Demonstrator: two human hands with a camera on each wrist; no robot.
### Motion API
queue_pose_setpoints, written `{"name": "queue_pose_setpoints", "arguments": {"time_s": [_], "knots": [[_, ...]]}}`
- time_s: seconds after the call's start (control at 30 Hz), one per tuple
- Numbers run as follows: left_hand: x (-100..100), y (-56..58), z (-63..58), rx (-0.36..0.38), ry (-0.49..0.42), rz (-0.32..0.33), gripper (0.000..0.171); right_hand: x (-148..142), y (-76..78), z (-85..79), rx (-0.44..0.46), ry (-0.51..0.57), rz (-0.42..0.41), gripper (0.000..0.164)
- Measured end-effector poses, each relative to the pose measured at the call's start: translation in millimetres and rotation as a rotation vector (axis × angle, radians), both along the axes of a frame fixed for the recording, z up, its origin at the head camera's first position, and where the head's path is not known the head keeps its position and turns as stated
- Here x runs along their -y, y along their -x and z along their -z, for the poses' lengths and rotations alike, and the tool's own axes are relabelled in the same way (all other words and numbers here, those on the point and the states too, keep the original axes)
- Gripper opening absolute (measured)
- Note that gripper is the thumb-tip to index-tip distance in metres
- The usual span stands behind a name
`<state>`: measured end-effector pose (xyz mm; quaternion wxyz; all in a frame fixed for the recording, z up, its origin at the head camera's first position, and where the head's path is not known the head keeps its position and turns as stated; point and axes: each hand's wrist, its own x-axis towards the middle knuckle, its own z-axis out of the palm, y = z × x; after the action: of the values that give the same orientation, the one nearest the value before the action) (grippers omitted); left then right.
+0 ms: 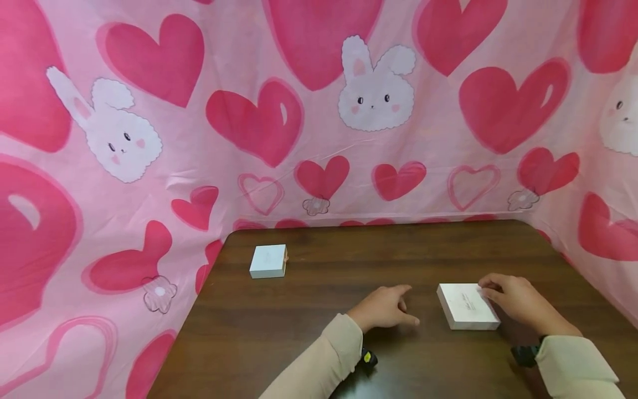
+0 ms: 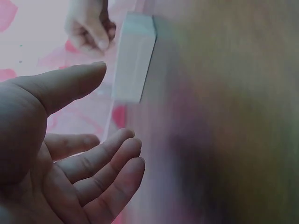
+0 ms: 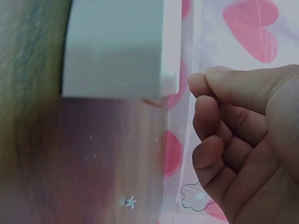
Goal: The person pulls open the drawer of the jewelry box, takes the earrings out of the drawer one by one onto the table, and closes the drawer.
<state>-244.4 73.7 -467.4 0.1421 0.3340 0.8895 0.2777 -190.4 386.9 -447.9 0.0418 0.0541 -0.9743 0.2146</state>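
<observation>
Over the middle of the table my left hand [image 1: 382, 307] is held with thumb and index finger apart and nothing between them. A flat white box [image 1: 468, 305] with small print on its lid lies to its right. My right hand [image 1: 513, 299] is at that box's right edge, thumb and index fingertips pinched together. In the right wrist view a small silver star charm [image 3: 131, 202] and several thin glints show sharply against the blurred table, like a fine chain from the pinch, its strand too faint to follow. The other fingers [image 3: 208, 151] are curled.
A second flat white box [image 1: 269, 260] lies at the back left of the brown wooden table [image 1: 349, 249], a small tan tab on its right side. Pink cloth [image 1: 309, 138] with hearts and rabbits hangs close behind the table and at both sides.
</observation>
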Motion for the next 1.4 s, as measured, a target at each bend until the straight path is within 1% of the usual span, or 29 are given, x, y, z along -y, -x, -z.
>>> {"name": "queue_pose_setpoints", "arguments": {"time_s": [0.1,0.3,0.4,0.5,0.6,0.83,0.9,1.0,1.17,1.27,1.4], "knots": [[14,10.1,-5.0,-0.056,0.012,-0.006,0.075,1,1.4,-3.6,-0.008,0.007,0.006,0.011],[54,26.4,-12.4,-0.073,0.019,-0.048,0.069,13,6.3,-3.7,0.022,0.049,-0.014,0.01],[72,32.5,-17.5,-0.099,0.023,-0.057,0.065,23,9.5,-2.3,0.009,0.083,-0.026,0.008],[89,36.2,-19.6,-0.113,0.031,-0.079,0.062,36,15.6,0.0,-0.009,0.099,-0.047,0.007],[101,38.9,-19.4,-0.116,0.05,-0.107,0.06,48,20.6,1.8,-0.034,0.102,-0.065,0.007],[115,46.2,-21.0,-0.138,0.079,-0.164,0.056,64,31.2,3.4,-0.12,0.097,-0.131,0.006],[120,48.7,-21.5,-0.143,0.083,-0.179,0.055,69,33.5,3.6,-0.12,0.113,-0.143,0.007],[129,54.6,-20.2,-0.153,0.086,-0.203,0.055,74,34.8,3.6,-0.092,0.139,-0.146,0.009],[152,59.5,-16.3,-0.162,0.091,-0.27,0.055,85,38.6,8.8,-0.055,0.167,-0.152,0.01],[167,62.0,-14.7,-0.168,0.072,-0.297,0.054,92,39.8,11.3,-0.056,0.18,-0.152,0.01],[186,66.0,-14.3,-0.177,0.042,-0.323,0.052,100,40.2,14.5,-0.079,0.2,-0.174,0.009]]}}
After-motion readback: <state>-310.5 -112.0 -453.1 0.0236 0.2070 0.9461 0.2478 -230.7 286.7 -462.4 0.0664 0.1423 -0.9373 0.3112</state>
